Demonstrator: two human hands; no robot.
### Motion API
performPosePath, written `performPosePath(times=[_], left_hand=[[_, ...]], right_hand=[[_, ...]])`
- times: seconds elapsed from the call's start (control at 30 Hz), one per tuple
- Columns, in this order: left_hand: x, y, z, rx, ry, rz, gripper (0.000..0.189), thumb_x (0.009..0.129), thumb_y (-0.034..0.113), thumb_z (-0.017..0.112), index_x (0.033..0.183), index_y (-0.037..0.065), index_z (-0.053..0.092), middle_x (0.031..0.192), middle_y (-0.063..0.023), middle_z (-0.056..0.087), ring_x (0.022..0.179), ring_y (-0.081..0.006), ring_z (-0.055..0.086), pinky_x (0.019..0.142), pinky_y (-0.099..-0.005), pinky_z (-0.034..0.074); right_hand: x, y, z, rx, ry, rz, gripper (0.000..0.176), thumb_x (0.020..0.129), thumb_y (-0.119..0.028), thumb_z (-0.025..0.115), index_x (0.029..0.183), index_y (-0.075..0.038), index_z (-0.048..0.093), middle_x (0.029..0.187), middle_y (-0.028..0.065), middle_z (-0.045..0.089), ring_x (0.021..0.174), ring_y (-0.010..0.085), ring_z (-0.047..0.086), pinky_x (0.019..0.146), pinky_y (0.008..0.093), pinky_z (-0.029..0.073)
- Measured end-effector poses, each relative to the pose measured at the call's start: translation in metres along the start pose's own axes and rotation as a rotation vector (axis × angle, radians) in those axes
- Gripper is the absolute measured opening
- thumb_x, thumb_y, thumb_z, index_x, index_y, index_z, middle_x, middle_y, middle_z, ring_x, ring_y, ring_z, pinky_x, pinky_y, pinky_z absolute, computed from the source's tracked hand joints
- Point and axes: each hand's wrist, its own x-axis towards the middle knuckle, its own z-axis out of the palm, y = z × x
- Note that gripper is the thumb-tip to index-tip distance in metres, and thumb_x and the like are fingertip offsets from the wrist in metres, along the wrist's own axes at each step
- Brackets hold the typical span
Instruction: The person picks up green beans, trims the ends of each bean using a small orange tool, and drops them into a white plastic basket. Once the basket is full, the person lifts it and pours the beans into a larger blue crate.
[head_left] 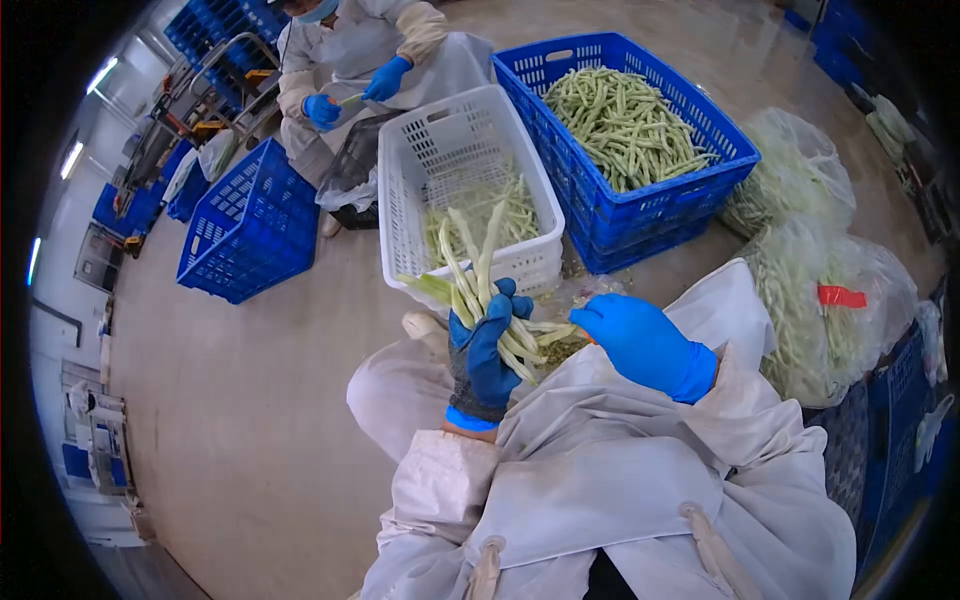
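Observation:
My left hand (pixel 488 350), in a dark blue and grey work glove, is closed around a bunch of long pale green beans (pixel 478 265). Their ends stick out above and below the fist. Just to the right, my right hand (pixel 640 345), in a bright blue glove, is closed at the lower bean ends. A small orange bit shows at its fingertips, but what it belongs to is hidden. Ahead of both hands stands a white crate (pixel 405 175) with some beans (pixel 510 215) on its bottom.
A blue crate (pixel 610 225) heaped with green beans (pixel 630 130) stands at the right, beside clear bags (pixel 800 290) of beans. Another blue crate (pixel 250 230) is on the floor at left. Across from me sits a co-worker (pixel 370 45) in blue gloves, next to a black bag (pixel 355 165).

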Motion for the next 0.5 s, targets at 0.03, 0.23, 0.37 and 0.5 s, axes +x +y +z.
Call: performPosePath(times=[0.03, 0.23, 0.37, 0.5], left_hand=[[0.001, 0.000, -0.001, 0.001, 0.001, 0.001, 0.041, 0.087, 0.007, 0.057, 0.125, 0.007, 0.043, 0.105, -0.0060, 0.058, 0.085, -0.0161, 0.058, 0.077, -0.0310, 0.050], [0.001, 0.003, 0.000, -0.063, 0.053, -0.048, 0.025, 0.088, 0.006, 0.056, 0.112, 0.004, 0.053, 0.099, -0.0051, 0.060, 0.086, -0.0173, 0.059, 0.086, -0.0345, 0.049], [0.005, 0.000, -0.006, -0.150, 0.051, -0.084, 0.028, 0.088, 0.006, 0.055, 0.116, 0.005, 0.052, 0.099, -0.0058, 0.060, 0.088, -0.0171, 0.059, 0.087, -0.0351, 0.049], [0.007, 0.010, -0.007, -0.381, -0.043, -0.210, 0.034, 0.089, 0.005, 0.052, 0.122, 0.008, 0.047, 0.102, -0.0065, 0.061, 0.087, -0.0157, 0.060, 0.089, -0.0356, 0.049]], right_hand=[[0.000, -0.001, 0.000, -0.065, 0.012, -0.018, 0.023, 0.075, -0.005, 0.053, 0.098, -0.004, 0.054, 0.082, 0.0098, 0.052, 0.079, 0.0256, 0.055, 0.066, 0.0350, 0.047], [-0.001, -0.004, 0.004, -0.217, 0.002, -0.049, 0.021, 0.075, -0.009, 0.053, 0.094, -0.003, 0.053, 0.078, 0.0083, 0.051, 0.076, 0.0236, 0.055, 0.064, 0.0342, 0.046], [-0.003, -0.002, 0.006, -0.177, 0.012, -0.040, 0.020, 0.073, -0.007, 0.054, 0.093, -0.004, 0.054, 0.079, 0.0088, 0.051, 0.076, 0.0250, 0.054, 0.063, 0.0346, 0.046], [-0.009, -0.012, -0.008, 0.695, -0.152, 0.132, 0.033, 0.073, 0.003, 0.052, 0.105, -0.004, 0.056, 0.093, 0.0122, 0.057, 0.086, 0.0276, 0.057, 0.071, 0.0322, 0.047]])
